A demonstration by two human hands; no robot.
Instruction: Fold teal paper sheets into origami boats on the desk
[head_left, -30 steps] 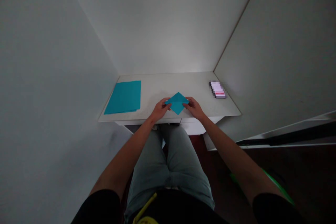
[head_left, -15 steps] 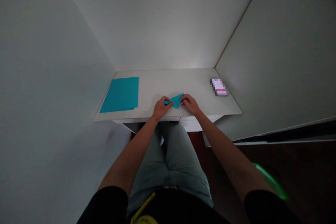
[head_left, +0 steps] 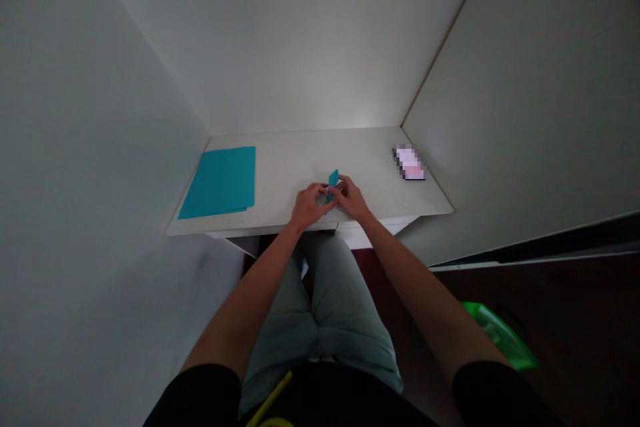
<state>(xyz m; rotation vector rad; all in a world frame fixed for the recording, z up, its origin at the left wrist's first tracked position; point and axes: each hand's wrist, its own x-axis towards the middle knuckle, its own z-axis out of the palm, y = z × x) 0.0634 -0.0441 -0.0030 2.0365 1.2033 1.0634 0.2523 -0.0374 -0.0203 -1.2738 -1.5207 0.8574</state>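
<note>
A small piece of folded blue paper (head_left: 333,178) stands narrow and upright between my hands, just above the front part of the white desk (head_left: 300,147). My left hand (head_left: 309,205) pinches it from the left, thumb and fingertips closed at its lower part. From the other side my right hand (head_left: 351,198) grips it, with thumb and fingers closed around its middle. My fingers hide much of the paper's lower half.
A stack of blue paper sheets (head_left: 220,181) lies at the desk's left end. Toward the right end lies a phone (head_left: 410,163), its screen blurred. Walls border the desk at the back and both sides. On the floor at lower right sits a green object (head_left: 500,335).
The folded paper has turned from lying broad and sideways to standing narrow and upright. My hands have come closer together around it. The whole view has shifted slightly.
</note>
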